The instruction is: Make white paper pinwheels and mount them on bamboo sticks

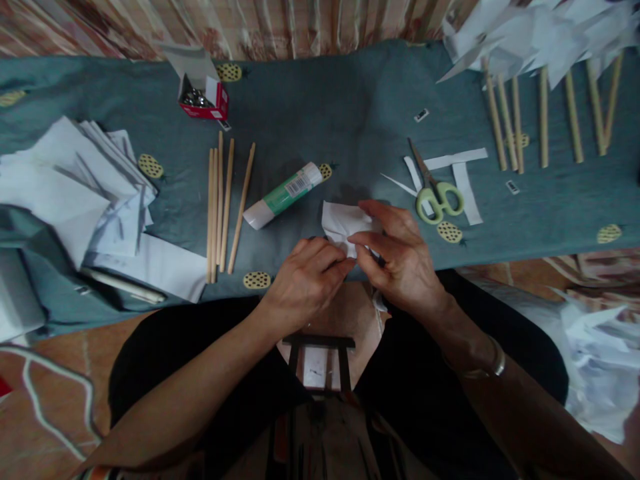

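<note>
The two bare hands are close together at the near edge of the table, both on a small, creased piece of white paper (337, 217). The left hand (310, 283) pinches its near corner between thumb and curled fingers; the right hand (400, 257) grips it from the other side, one fingertip at the far edge, another pressed on its middle. A thin silver-coloured bracelet (499, 360) circles the right wrist. The paper lies over a blue-green tablecloth printed with yellow pineapples (360, 107). Just beyond the left hand, a white glue stick with a green label (285, 195) lies slanted, and to its left are five slim, pale wooden sticks (221, 207), four close together and one leaning a little apart. Past their far ends stands an open red-and-white cardboard box (205, 100) with shiny metal pieces inside. Further left, overlapping sheets of white paper (90, 180) form a loose pile. Near the right hand, scissors with light green handles (435, 190) rest among narrow white paper strips (467, 180), blades pointing away from the person. At the far right, white paper pinwheels on pale wooden sticks (540, 40) lie bunched, their sticks toward the person.
</note>
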`<state>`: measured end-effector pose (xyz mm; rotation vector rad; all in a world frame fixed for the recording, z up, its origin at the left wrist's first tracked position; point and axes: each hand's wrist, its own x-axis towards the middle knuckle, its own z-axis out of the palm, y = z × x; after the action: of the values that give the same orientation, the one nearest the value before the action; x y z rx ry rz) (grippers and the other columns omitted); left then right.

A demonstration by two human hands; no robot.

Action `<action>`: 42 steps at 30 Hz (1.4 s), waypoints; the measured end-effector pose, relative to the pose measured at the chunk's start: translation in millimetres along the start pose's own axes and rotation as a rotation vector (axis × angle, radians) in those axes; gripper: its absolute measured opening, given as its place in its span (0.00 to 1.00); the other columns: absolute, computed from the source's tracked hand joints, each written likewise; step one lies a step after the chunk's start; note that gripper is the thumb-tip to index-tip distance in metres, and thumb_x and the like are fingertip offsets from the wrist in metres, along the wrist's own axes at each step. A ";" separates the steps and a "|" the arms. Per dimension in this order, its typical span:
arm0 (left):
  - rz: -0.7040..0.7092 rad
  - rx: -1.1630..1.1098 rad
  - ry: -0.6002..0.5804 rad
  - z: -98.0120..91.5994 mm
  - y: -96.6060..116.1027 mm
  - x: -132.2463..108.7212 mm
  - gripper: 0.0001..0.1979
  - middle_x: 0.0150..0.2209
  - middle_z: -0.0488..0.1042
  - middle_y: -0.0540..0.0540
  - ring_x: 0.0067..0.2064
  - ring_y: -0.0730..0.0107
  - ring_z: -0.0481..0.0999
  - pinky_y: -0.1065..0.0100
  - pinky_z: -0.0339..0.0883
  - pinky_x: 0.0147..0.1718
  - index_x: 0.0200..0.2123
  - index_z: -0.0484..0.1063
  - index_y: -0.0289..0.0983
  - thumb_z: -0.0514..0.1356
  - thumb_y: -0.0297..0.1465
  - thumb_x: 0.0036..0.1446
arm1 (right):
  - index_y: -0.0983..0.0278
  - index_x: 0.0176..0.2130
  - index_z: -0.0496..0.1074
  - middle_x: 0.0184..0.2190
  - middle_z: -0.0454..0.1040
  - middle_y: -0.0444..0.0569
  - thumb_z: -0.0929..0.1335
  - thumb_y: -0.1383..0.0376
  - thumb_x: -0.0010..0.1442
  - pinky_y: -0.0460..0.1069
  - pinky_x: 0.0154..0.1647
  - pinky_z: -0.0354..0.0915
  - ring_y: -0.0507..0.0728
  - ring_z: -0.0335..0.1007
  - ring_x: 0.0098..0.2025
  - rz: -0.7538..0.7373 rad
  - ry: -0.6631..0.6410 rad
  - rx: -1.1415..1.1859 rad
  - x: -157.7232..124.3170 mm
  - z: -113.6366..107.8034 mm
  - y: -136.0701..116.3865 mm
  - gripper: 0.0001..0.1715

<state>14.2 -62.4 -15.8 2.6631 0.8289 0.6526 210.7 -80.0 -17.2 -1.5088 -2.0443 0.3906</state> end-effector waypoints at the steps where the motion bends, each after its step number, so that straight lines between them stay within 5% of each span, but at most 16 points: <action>1: 0.001 -0.003 0.003 0.0 0.0 0.1 0.09 0.38 0.78 0.44 0.41 0.63 0.74 0.62 0.64 0.36 0.45 0.75 0.34 0.55 0.27 0.68 | 0.55 0.40 0.77 0.60 0.70 0.48 0.66 0.69 0.62 0.64 0.58 0.66 0.67 0.65 0.61 -0.019 -0.001 -0.022 -1.0 0.6 -0.1 0.11; 18: -0.019 -0.003 0.063 2.2 -0.4 -0.1 0.10 0.39 0.77 0.44 0.42 0.63 0.72 0.61 0.63 0.37 0.43 0.75 0.35 0.54 0.29 0.69 | 0.63 0.40 0.75 0.57 0.74 0.55 0.60 0.71 0.68 0.57 0.53 0.65 0.61 0.67 0.57 -0.119 0.086 -0.194 -8.3 17.4 -14.2 0.14; 28: -0.023 0.051 0.041 0.9 -0.8 1.5 0.07 0.40 0.78 0.44 0.41 0.63 0.72 0.62 0.63 0.37 0.43 0.75 0.35 0.56 0.27 0.67 | 0.57 0.45 0.77 0.56 0.75 0.50 0.61 0.73 0.61 0.62 0.58 0.68 0.63 0.71 0.57 0.036 0.102 0.079 -4.7 -1.0 2.4 0.21; 34: -0.057 0.112 0.062 -8.0 -12.8 1.9 0.09 0.41 0.79 0.43 0.42 0.62 0.74 0.61 0.64 0.38 0.44 0.76 0.35 0.56 0.25 0.67 | 0.59 0.49 0.77 0.56 0.75 0.52 0.62 0.72 0.62 0.65 0.62 0.64 0.66 0.70 0.58 0.093 0.087 -0.010 -1.7 -6.8 12.3 0.21; 42: -0.080 0.119 0.101 -13.3 -14.5 4.8 0.08 0.41 0.79 0.42 0.42 0.60 0.74 0.59 0.65 0.39 0.44 0.76 0.35 0.57 0.27 0.66 | 0.61 0.46 0.77 0.51 0.79 0.53 0.64 0.72 0.60 0.62 0.53 0.71 0.65 0.75 0.51 0.023 0.080 -0.070 -3.8 -8.1 7.9 0.18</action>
<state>4.4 -46.3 -8.4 2.7036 1.0265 0.7445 222.5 -81.9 -16.0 -1.5655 -1.9984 0.2657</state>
